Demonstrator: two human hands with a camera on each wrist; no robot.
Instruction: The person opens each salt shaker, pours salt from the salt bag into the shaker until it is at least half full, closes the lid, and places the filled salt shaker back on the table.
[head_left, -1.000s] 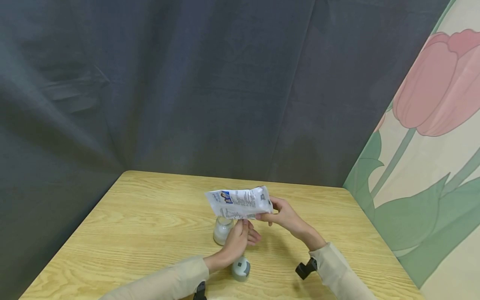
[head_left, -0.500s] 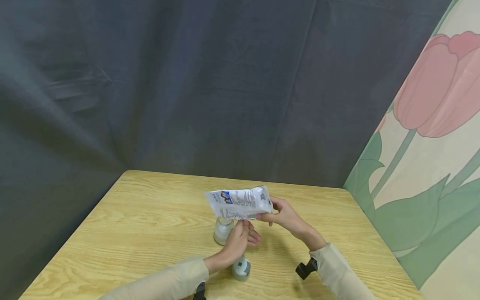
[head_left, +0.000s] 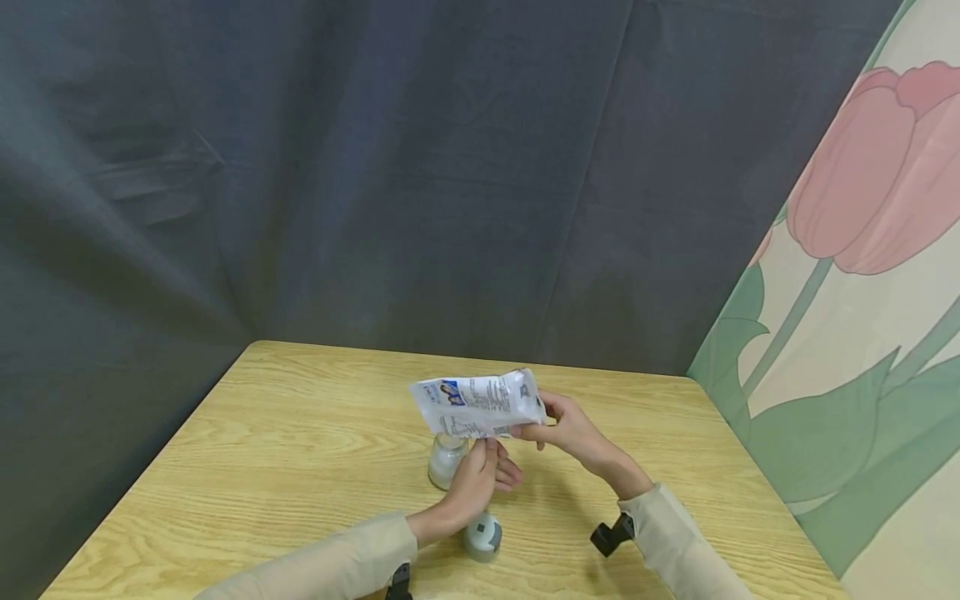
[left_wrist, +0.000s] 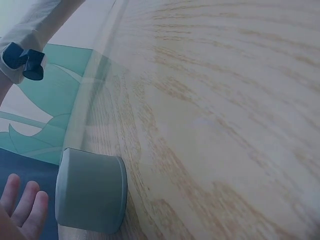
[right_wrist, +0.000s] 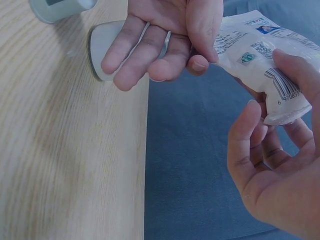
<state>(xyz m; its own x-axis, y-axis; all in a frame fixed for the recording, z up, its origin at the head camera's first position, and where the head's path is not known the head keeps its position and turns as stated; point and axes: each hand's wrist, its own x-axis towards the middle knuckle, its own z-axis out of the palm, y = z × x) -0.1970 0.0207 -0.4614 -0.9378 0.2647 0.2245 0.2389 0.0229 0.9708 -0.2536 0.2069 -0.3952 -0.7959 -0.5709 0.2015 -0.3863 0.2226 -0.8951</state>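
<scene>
A white printed plastic pouch (head_left: 476,406) is held in the air, lying nearly level over a glass jar (head_left: 446,467) with whitish contents. My right hand (head_left: 573,433) grips the pouch's right end, thumb on the near side and fingers behind. With thumb and index finger, my left hand (head_left: 472,479) pinches the pouch's lower edge; its other fingers extend loosely beside the jar. In the right wrist view both hands meet the pouch (right_wrist: 265,65), barcode end toward the right hand (right_wrist: 280,170). The pouch's far end hides part of the jar's mouth.
A small grey-green cylindrical container (head_left: 482,537) stands on the wooden table (head_left: 300,467) just below the left wrist, also seen close in the left wrist view. A dark curtain (head_left: 450,183) closes off the back, and a tulip-patterned cloth (head_left: 847,333) hangs at the right.
</scene>
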